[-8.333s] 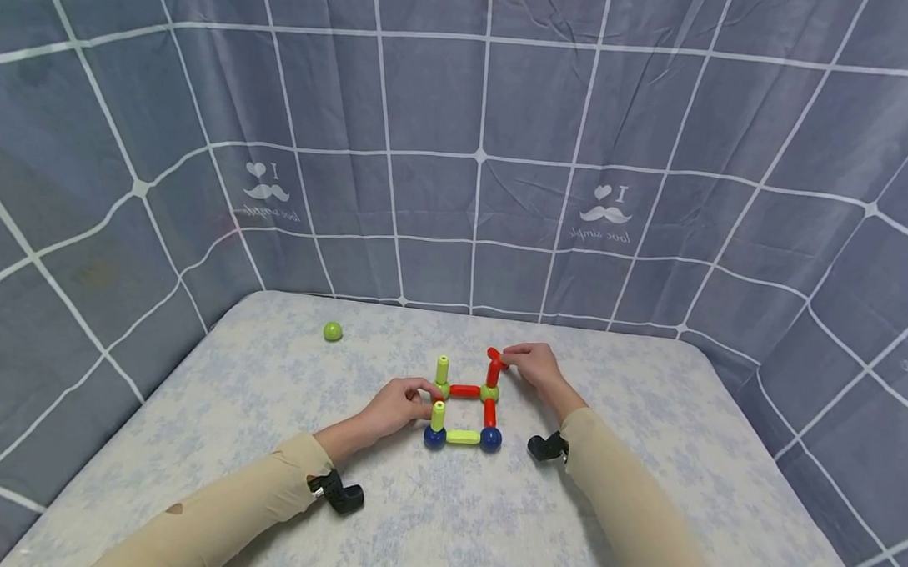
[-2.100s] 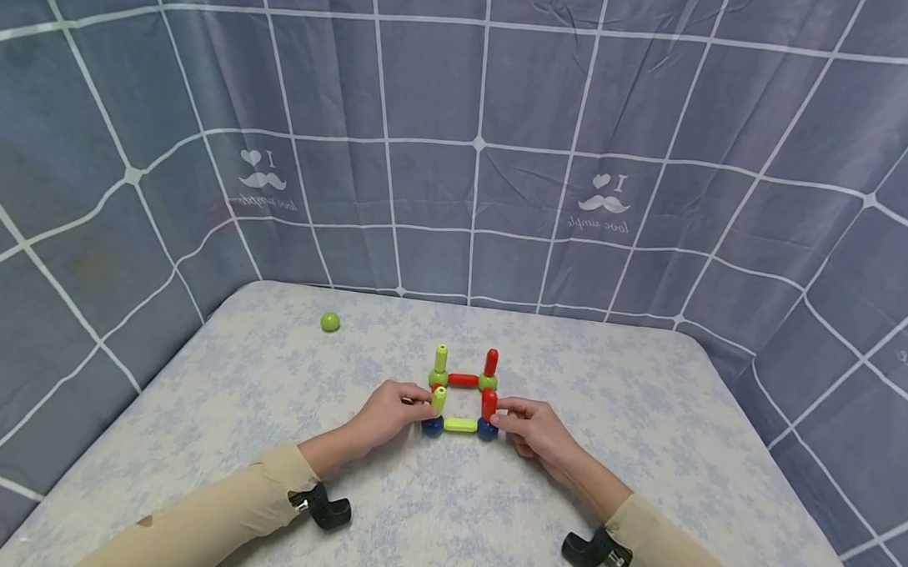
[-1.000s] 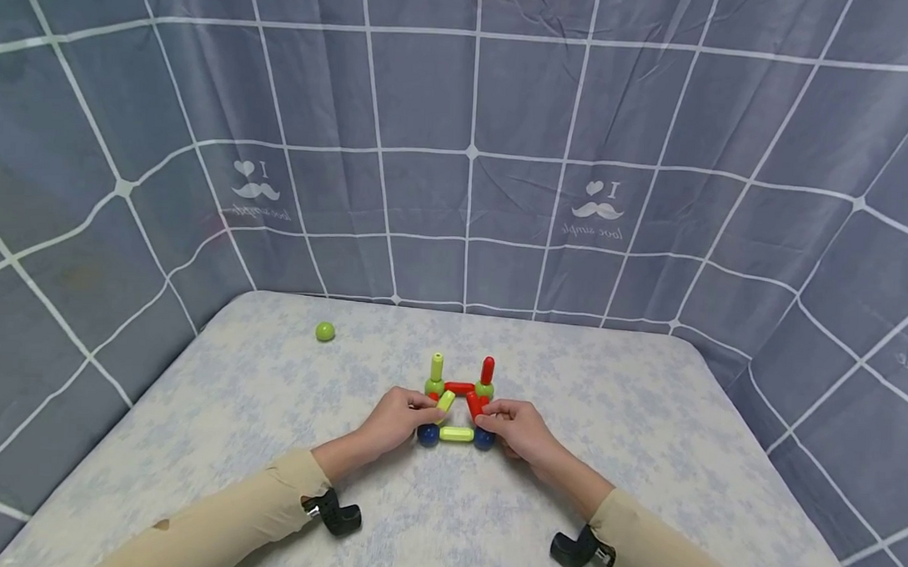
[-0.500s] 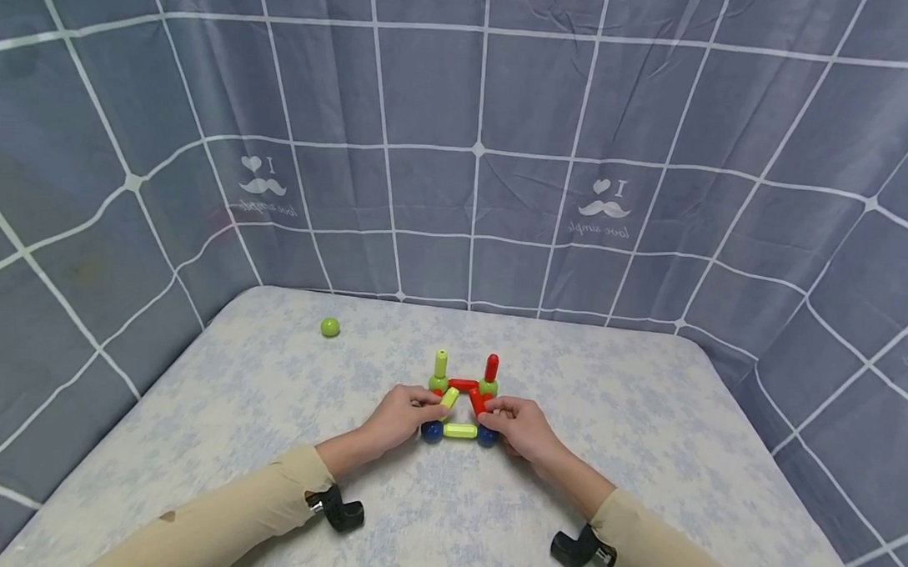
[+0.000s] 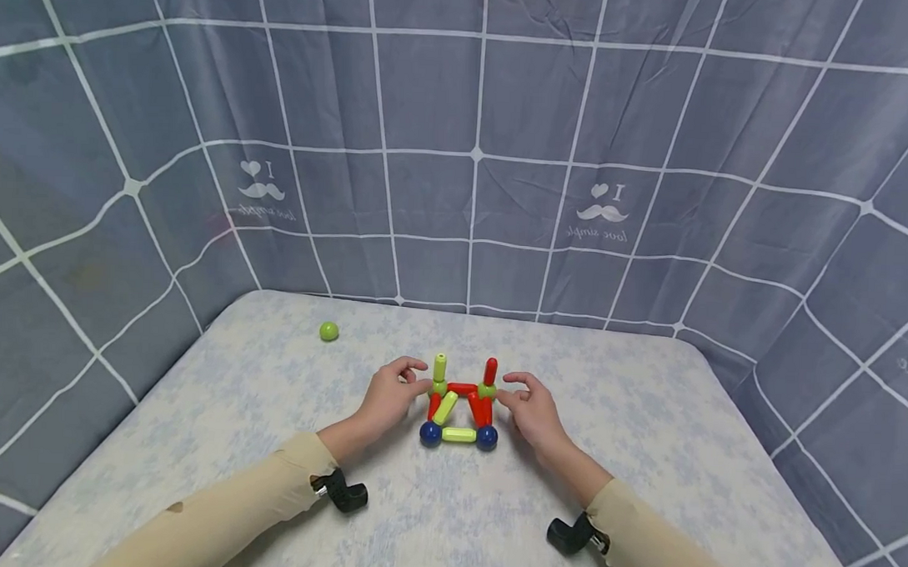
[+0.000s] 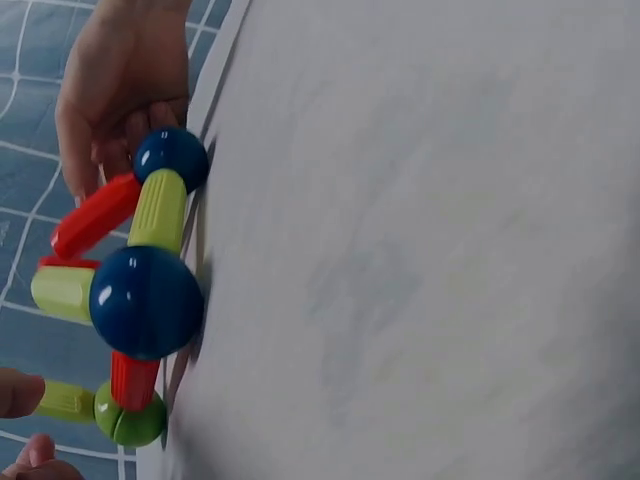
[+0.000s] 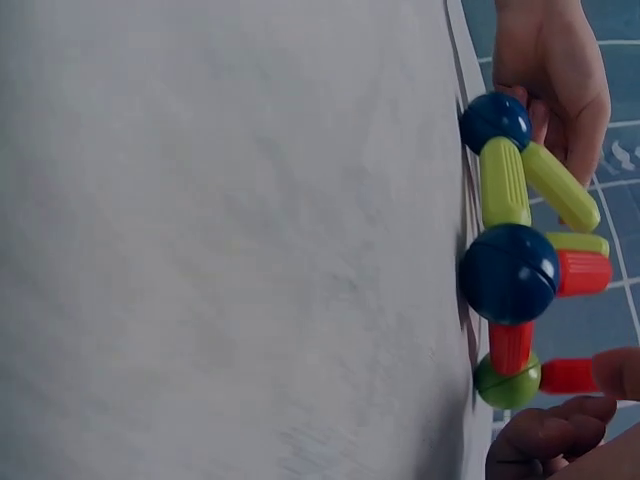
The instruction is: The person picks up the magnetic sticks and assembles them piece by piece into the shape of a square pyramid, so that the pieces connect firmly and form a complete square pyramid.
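A square frame of building-toy rods and balls sits on the table between the hands. Its front has two dark blue balls (image 5: 430, 434) joined by a yellow-green rod (image 5: 459, 435). From these, a yellow-green front rod (image 5: 445, 407) and a red front rod (image 5: 476, 409) lean inward. Behind, a yellow-green rear rod (image 5: 439, 368) and a red rear rod (image 5: 491, 371) stand upright on green balls (image 5: 487, 391). My left hand (image 5: 387, 395) is beside the left rear rod, thumb and forefinger parted. My right hand (image 5: 534, 407) is likewise beside the red rear rod, thumb tip near its green ball.
A loose green ball (image 5: 329, 331) lies at the back left of the table. A pale patterned cloth (image 5: 446, 517) covers the table. Grey-blue curtains (image 5: 532, 194) with white lines rise behind it and at both sides.
Earlier the right hand held a red rod at the back, then set it upright on the front right ball. Both hands tilted the front rods inward, released them and moved back to the rear rods.
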The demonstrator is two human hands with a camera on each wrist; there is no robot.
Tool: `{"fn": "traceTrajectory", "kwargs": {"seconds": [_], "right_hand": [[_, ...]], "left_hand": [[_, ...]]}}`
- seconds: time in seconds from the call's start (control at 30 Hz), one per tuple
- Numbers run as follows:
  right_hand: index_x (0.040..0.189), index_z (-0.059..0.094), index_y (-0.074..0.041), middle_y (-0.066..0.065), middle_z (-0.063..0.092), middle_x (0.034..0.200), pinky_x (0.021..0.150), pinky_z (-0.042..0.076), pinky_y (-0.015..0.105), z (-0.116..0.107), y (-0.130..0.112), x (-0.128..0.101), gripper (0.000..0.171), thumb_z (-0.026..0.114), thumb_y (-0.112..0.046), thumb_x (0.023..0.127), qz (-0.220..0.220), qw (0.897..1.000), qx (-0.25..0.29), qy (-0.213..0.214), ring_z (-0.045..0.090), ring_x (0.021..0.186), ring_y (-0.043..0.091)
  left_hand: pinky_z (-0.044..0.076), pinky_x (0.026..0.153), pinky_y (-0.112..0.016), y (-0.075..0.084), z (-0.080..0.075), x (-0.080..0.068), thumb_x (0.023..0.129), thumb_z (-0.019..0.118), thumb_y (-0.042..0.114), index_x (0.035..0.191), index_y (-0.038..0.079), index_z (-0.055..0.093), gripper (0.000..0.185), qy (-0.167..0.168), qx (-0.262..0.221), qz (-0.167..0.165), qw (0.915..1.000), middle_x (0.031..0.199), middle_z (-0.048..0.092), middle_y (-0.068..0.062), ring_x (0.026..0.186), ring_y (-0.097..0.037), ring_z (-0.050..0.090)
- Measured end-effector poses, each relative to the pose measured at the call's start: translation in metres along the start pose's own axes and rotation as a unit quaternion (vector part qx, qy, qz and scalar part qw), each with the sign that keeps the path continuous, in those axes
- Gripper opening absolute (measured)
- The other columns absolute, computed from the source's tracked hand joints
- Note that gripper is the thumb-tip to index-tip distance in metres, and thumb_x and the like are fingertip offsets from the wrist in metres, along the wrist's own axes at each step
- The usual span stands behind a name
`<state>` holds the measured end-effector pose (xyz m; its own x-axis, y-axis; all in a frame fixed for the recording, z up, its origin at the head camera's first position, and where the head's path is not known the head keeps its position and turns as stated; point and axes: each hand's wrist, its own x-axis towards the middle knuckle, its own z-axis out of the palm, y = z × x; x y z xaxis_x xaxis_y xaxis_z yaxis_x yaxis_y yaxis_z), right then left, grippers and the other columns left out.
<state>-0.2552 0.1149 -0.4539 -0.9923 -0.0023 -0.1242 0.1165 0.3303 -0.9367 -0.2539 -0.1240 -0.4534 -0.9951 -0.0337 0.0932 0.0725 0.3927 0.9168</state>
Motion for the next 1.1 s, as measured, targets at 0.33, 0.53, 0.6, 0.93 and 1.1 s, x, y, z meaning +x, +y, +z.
{"fn": "traceTrajectory", "kwargs": {"seconds": [0.33, 0.53, 0.6, 0.93, 1.1], "right_hand": [[0.116, 0.062, -0.03, 0.001, 0.041, 0.059, 0.041, 0.028, 0.026, 0.003, -0.008, 0.024, 0.032, 0.066, -0.03, 0.084, -0.04, 0.999, -0.012, 0.022, 0.033, 0.044, 0.018], [0.11, 0.067, -0.023, 0.001, 0.043, 0.061, 0.044, 0.031, 0.025, 0.004, -0.009, 0.03, 0.03, 0.07, -0.025, 0.08, -0.048, 0.999, -0.005, 0.015, 0.037, 0.046, 0.016], [0.109, 0.068, -0.02, 0.001, 0.043, 0.062, 0.045, 0.031, 0.025, 0.004, -0.009, 0.031, 0.029, 0.07, -0.023, 0.08, -0.053, 0.998, -0.002, 0.015, 0.038, 0.046, 0.015], [0.106, 0.07, -0.019, 0.002, 0.047, 0.066, 0.045, 0.032, 0.025, 0.006, -0.007, 0.032, 0.025, 0.069, -0.022, 0.081, -0.06, 0.998, -0.011, 0.013, 0.039, 0.049, 0.016], [0.108, 0.07, -0.02, 0.003, 0.049, 0.068, 0.048, 0.033, 0.024, 0.007, -0.008, 0.03, 0.025, 0.068, -0.02, 0.082, -0.077, 0.996, -0.033, 0.009, 0.042, 0.054, 0.017]], "left_hand": [[0.029, 0.042, -0.026, -0.003, 0.005, 0.018, 0.081, 0.07, 0.028, 0.109, 0.021, 0.068, 0.029, -0.004, 0.008, 0.012, 0.9999, 0.072, 0.048, -0.001, 0.044, -0.012, 0.032], [0.029, 0.043, -0.025, -0.003, 0.007, 0.022, 0.08, 0.071, 0.027, 0.109, 0.02, 0.069, 0.029, -0.005, -0.009, 0.019, 0.9998, 0.072, 0.047, 0.0, 0.045, -0.012, 0.032], [0.03, 0.043, -0.025, -0.003, 0.007, 0.022, 0.081, 0.071, 0.026, 0.109, 0.019, 0.069, 0.029, -0.008, -0.012, 0.023, 0.9996, 0.072, 0.047, 0.0, 0.046, -0.012, 0.033], [0.036, 0.052, -0.026, -0.001, 0.008, 0.024, 0.079, 0.073, 0.02, 0.104, 0.016, 0.071, 0.026, 0.0, 0.022, 0.061, 0.9979, 0.073, 0.05, 0.0, 0.065, -0.015, 0.044], [0.036, 0.057, -0.028, -0.002, 0.01, 0.023, 0.079, 0.073, 0.02, 0.103, 0.018, 0.072, 0.024, -0.006, 0.048, 0.089, 0.9949, 0.073, 0.05, -0.001, 0.069, -0.017, 0.046]]}}
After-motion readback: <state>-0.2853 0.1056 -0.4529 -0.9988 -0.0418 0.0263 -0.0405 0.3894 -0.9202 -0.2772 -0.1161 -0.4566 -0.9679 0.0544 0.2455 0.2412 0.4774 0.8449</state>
